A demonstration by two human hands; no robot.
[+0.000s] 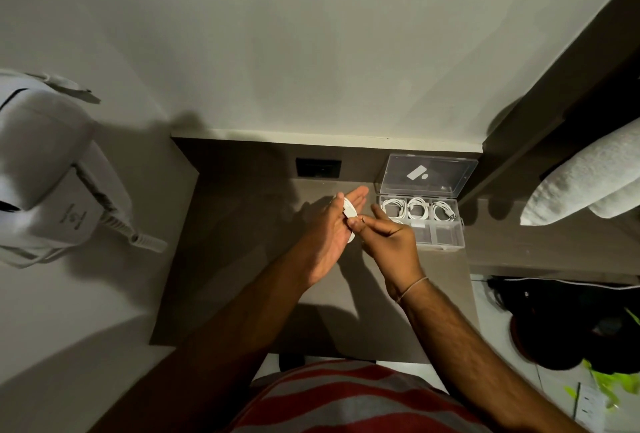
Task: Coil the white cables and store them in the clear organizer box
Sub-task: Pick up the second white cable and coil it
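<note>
In the box [450, 241], seemingly three coiled cables [417, 208], left grip [331, 228] spread, right grip [391, 242] pinching one cable [348, 208].

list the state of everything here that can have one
clear organizer box, open, lid upright against the wall
stored cables, coiled, one in each of three back compartments
front compartments, visible ones look mostly empty
white cable, wound round the left hand
left hand, fingers straight, carrying the coil
right hand, pinching the cable at the coil

The brown table [242, 276] carries an open clear organizer box [446, 235].
</note>
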